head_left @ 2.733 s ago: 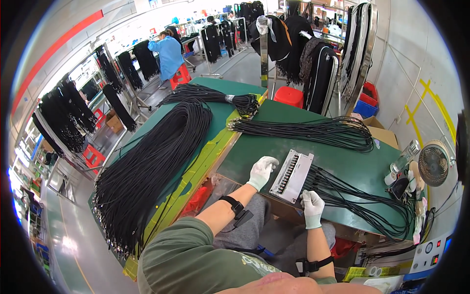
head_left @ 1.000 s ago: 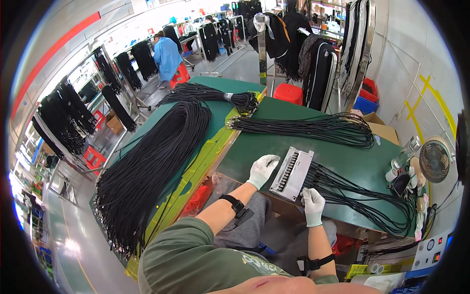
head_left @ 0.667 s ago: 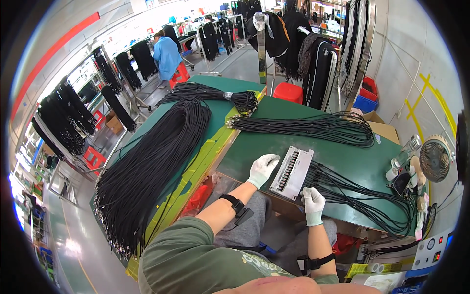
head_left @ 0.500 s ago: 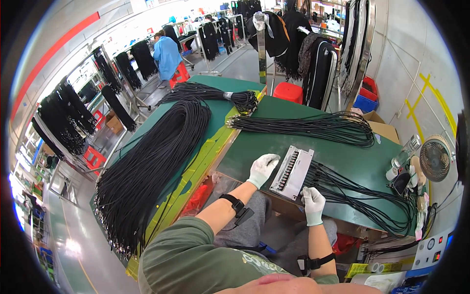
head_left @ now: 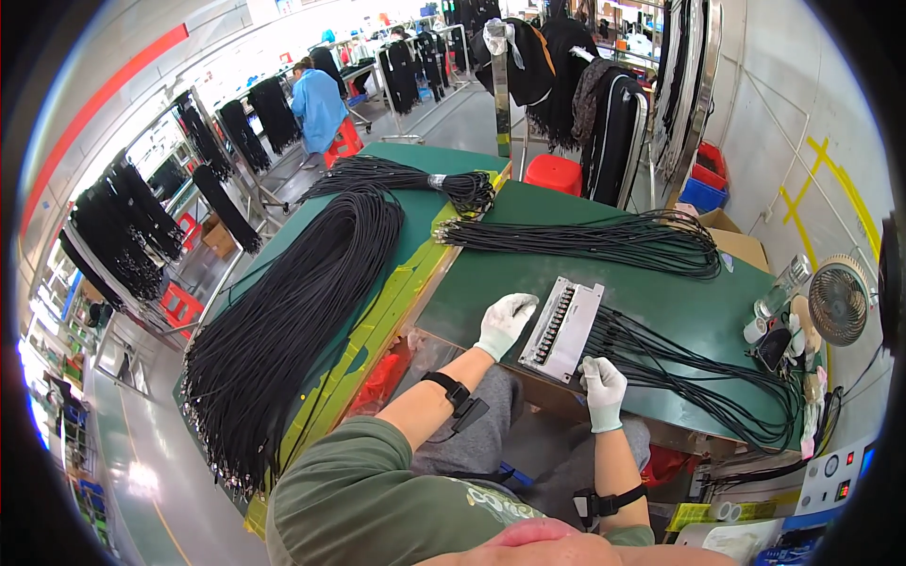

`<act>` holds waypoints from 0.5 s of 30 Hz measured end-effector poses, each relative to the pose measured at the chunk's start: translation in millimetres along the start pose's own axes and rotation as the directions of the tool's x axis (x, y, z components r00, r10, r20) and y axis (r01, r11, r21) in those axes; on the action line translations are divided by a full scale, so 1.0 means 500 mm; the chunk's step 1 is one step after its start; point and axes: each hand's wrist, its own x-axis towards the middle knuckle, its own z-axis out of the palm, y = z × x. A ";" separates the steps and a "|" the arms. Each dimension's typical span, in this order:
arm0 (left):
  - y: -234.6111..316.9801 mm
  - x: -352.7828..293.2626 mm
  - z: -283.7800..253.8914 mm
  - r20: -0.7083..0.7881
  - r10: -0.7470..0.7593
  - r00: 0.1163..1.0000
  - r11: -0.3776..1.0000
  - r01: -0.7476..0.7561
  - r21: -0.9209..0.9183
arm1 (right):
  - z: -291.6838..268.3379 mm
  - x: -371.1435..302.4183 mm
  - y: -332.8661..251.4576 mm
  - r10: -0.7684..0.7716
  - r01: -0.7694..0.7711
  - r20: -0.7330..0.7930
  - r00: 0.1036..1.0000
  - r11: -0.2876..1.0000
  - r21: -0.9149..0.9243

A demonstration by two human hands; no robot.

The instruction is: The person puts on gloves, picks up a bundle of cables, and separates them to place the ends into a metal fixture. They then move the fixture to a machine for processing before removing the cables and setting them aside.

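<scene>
A silver metal fixture (head_left: pixel 563 330) with a row of slots lies at the near edge of the green table, with dark cable ends seated along the row. From its right side a fan of black cables (head_left: pixel 679 363) runs across the table. My left hand (head_left: pixel 507 325), in a white glove, is just left of the fixture, its fingers curled together. Beside the fixture's near right corner, close to the cables, my right hand (head_left: pixel 604 391) is closed in a pinch, gloved too. Whatever either hand's fingers may hold is too small or hidden to make out.
A long bundle of black cables (head_left: pixel 576 236) lies farther back on the green table (head_left: pixel 491 283). Large cable heaps (head_left: pixel 302 321) cover the left table, beyond a yellow-taped edge (head_left: pixel 396 292). A small fan (head_left: pixel 838 300) and a clear bottle (head_left: pixel 781 288) stand at right.
</scene>
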 end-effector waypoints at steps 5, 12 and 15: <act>0.009 0.000 -0.001 0.016 -0.019 1.000 1.000 0.019 0.003 | -0.001 0.001 0.007 -0.030 0.030 -0.009 1.000 0.999 -0.035; -0.002 -0.001 0.003 0.005 -0.034 0.999 0.999 0.034 -0.029 | 0.001 0.000 0.008 -0.058 0.058 0.009 0.998 0.998 -0.032; -0.002 -0.001 0.004 0.001 -0.027 1.000 1.000 0.027 -0.006 | 0.000 0.001 0.011 -0.051 0.051 0.006 0.999 0.998 -0.027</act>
